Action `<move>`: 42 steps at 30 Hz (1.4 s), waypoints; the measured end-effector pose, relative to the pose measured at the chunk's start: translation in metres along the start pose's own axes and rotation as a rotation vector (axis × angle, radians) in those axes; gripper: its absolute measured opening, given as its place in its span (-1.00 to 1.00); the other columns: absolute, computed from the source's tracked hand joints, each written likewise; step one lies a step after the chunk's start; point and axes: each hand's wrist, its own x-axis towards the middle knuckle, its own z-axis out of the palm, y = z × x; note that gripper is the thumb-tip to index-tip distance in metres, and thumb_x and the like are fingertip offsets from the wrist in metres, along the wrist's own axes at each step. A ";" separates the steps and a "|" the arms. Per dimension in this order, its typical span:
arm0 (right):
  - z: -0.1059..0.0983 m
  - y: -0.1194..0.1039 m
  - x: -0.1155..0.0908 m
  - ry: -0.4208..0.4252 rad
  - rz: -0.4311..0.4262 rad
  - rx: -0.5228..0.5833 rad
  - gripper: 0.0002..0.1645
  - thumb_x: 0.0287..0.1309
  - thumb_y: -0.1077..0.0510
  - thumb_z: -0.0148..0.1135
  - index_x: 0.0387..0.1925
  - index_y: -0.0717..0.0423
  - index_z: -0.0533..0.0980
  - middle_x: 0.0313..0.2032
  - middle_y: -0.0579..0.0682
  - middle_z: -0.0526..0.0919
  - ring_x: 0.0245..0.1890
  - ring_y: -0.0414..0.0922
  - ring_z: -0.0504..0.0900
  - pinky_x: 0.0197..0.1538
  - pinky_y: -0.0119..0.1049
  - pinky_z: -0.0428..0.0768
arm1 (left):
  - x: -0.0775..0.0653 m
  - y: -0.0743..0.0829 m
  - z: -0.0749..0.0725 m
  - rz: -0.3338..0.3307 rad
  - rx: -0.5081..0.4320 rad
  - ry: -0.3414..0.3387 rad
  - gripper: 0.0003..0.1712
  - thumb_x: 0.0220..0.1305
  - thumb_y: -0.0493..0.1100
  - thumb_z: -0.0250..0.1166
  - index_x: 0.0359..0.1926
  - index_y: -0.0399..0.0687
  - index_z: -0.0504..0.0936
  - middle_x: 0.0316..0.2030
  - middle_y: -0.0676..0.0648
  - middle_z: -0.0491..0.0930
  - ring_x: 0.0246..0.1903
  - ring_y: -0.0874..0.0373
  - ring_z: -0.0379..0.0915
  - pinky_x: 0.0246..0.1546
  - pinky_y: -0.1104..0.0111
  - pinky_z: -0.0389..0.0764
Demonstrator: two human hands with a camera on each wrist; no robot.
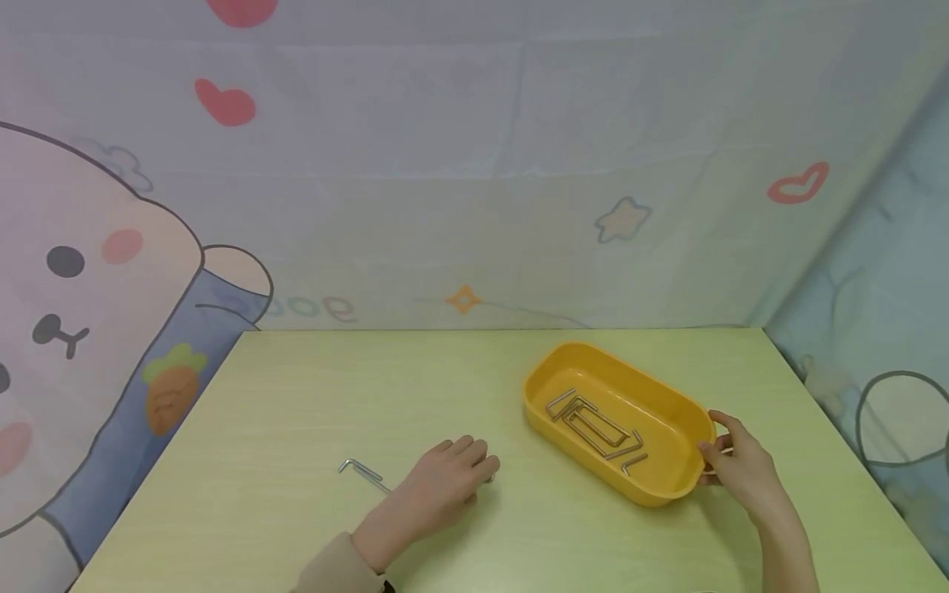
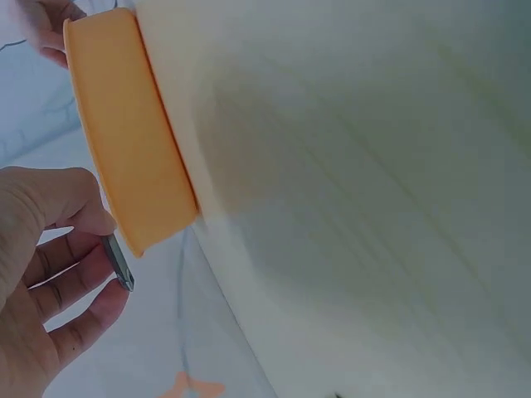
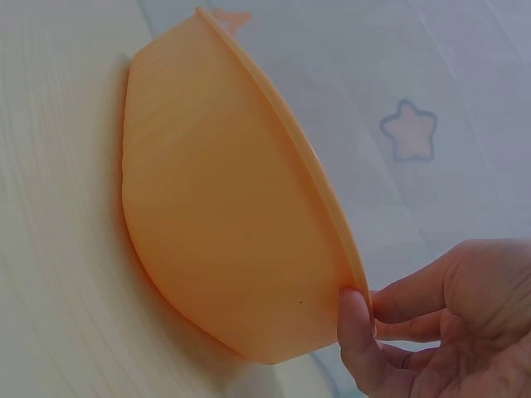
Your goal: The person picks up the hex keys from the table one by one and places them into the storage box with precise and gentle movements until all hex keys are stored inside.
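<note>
Left hand (image 1: 439, 484) pinches metal piece (image 2: 119, 264); right hand (image 1: 744, 469) grips tray (image 3: 232, 182) by rim. Best: firm pinch, tray held steady.

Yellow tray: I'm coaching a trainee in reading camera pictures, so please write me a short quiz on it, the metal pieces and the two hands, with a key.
1. True or false: a bent metal rod lies on the table, outside the yellow tray.
2. What does the left hand hold? (a) the tray; (b) a small metal piece; (c) nothing.
3. In the head view, at which end does the right hand grip the tray?

Key: 1. True. 2. b, as the left wrist view shows. 3. The right-hand end.
</note>
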 end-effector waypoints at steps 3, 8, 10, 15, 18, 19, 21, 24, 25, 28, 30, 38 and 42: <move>0.000 -0.001 -0.001 0.000 -0.002 0.002 -0.32 0.37 0.30 -0.08 0.40 0.43 -0.06 -0.18 0.20 0.31 -0.33 -0.17 0.58 -0.32 -0.39 0.67 | 0.007 0.003 0.003 -0.011 -0.015 -0.021 -0.68 -0.09 -0.37 0.33 -0.31 0.06 0.50 -0.44 0.13 0.36 -0.44 0.26 0.22 -0.46 0.55 0.18; 0.000 -0.002 -0.001 0.002 -0.007 0.004 -0.32 0.37 0.31 -0.08 0.40 0.44 -0.06 -0.19 0.21 0.31 -0.34 -0.18 0.56 -0.32 -0.38 0.68 | 0.021 0.008 0.005 -0.020 -0.056 -0.026 -0.67 -0.08 -0.36 0.34 -0.27 0.08 0.53 -0.39 0.14 0.42 -0.40 0.28 0.27 -0.42 0.56 0.28; 0.000 -0.002 -0.001 0.002 -0.008 0.004 -0.32 0.37 0.30 -0.08 0.40 0.44 -0.06 -0.19 0.21 0.31 -0.34 -0.19 0.56 -0.32 -0.37 0.68 | 0.027 0.011 0.006 -0.022 -0.076 -0.023 -0.66 -0.08 -0.36 0.34 -0.26 0.09 0.54 -0.38 0.14 0.44 -0.39 0.29 0.28 -0.40 0.57 0.31; 0.000 -0.001 -0.001 0.002 -0.010 0.000 -0.31 0.36 0.30 -0.07 0.39 0.44 -0.06 -0.20 0.19 0.32 -0.35 -0.21 0.55 -0.32 -0.38 0.68 | 0.043 0.019 0.008 -0.018 -0.115 -0.003 -0.66 -0.08 -0.36 0.33 -0.27 0.10 0.56 -0.37 0.15 0.47 -0.38 0.31 0.31 -0.38 0.60 0.34; 0.000 -0.001 -0.001 0.000 -0.007 0.000 -0.31 0.37 0.30 -0.07 0.40 0.43 -0.06 -0.20 0.19 0.32 -0.36 -0.21 0.56 -0.32 -0.38 0.68 | 0.053 0.024 0.008 -0.010 -0.135 0.019 -0.67 -0.06 -0.37 0.31 -0.26 0.09 0.58 -0.35 0.15 0.50 -0.35 0.31 0.38 -0.35 0.60 0.40; 0.000 -0.001 -0.001 -0.001 -0.006 0.000 -0.31 0.37 0.29 -0.07 0.40 0.43 -0.06 -0.20 0.19 0.32 -0.36 -0.21 0.56 -0.32 -0.38 0.68 | 0.056 0.026 0.008 -0.009 -0.141 0.024 -0.67 -0.06 -0.37 0.30 -0.26 0.09 0.59 -0.33 0.15 0.52 -0.33 0.31 0.40 -0.33 0.60 0.42; 0.000 -0.001 -0.001 -0.002 -0.005 0.000 -0.31 0.37 0.29 -0.07 0.40 0.43 -0.07 -0.20 0.19 0.32 -0.36 -0.21 0.56 -0.32 -0.38 0.68 | 0.062 0.029 0.008 -0.007 -0.149 0.034 -0.67 -0.05 -0.37 0.30 -0.25 0.09 0.61 -0.31 0.14 0.55 -0.29 0.31 0.45 -0.30 0.59 0.46; 0.000 -0.001 -0.001 -0.002 -0.005 -0.002 -0.31 0.37 0.29 -0.07 0.40 0.43 -0.07 -0.20 0.19 0.32 -0.36 -0.21 0.56 -0.32 -0.38 0.68 | 0.070 0.034 0.006 -0.009 -0.155 0.042 -0.67 -0.03 -0.37 0.29 -0.23 0.10 0.62 -0.28 0.15 0.56 -0.28 0.31 0.46 -0.28 0.58 0.46; 0.000 -0.001 -0.001 -0.001 -0.005 -0.002 -0.31 0.37 0.29 -0.07 0.40 0.43 -0.06 -0.20 0.19 0.32 -0.36 -0.21 0.56 -0.32 -0.38 0.68 | 0.072 0.035 0.005 -0.008 -0.156 0.048 -0.67 -0.03 -0.37 0.28 -0.23 0.10 0.62 -0.29 0.16 0.56 -0.29 0.31 0.46 -0.29 0.58 0.46; 0.000 -0.001 -0.001 0.002 -0.007 -0.001 -0.31 0.37 0.30 -0.07 0.40 0.43 -0.06 -0.21 0.19 0.32 -0.36 -0.21 0.56 -0.32 -0.37 0.68 | 0.079 0.038 0.005 0.001 -0.161 0.084 -0.67 -0.04 -0.37 0.28 -0.25 0.11 0.61 -0.31 0.16 0.54 -0.31 0.32 0.43 -0.28 0.58 0.45; 0.001 -0.002 -0.001 0.004 -0.008 -0.001 -0.31 0.36 0.30 -0.07 0.40 0.43 -0.06 -0.21 0.19 0.32 -0.36 -0.21 0.56 -0.32 -0.38 0.68 | 0.082 0.040 0.006 0.008 -0.161 0.118 -0.67 -0.06 -0.37 0.28 -0.27 0.10 0.61 -0.31 0.17 0.54 -0.31 0.32 0.43 -0.26 0.58 0.46; 0.000 -0.002 -0.001 0.003 -0.001 0.001 -0.32 0.37 0.29 -0.08 0.40 0.43 -0.06 -0.19 0.21 0.32 -0.35 -0.20 0.55 -0.33 -0.39 0.68 | 0.098 0.048 0.007 0.017 -0.149 0.137 -0.73 -0.03 -0.31 0.30 -0.29 0.14 0.60 -0.33 0.20 0.54 -0.31 0.33 0.44 -0.29 0.60 0.44; 0.000 -0.001 0.000 0.000 -0.001 0.000 -0.31 0.38 0.28 -0.07 0.40 0.43 -0.07 -0.19 0.20 0.32 -0.36 -0.21 0.56 -0.32 -0.38 0.68 | 0.106 0.053 0.006 0.018 -0.168 0.110 -0.72 -0.02 -0.28 0.30 -0.25 0.14 0.60 -0.28 0.20 0.55 -0.25 0.33 0.48 -0.20 0.59 0.47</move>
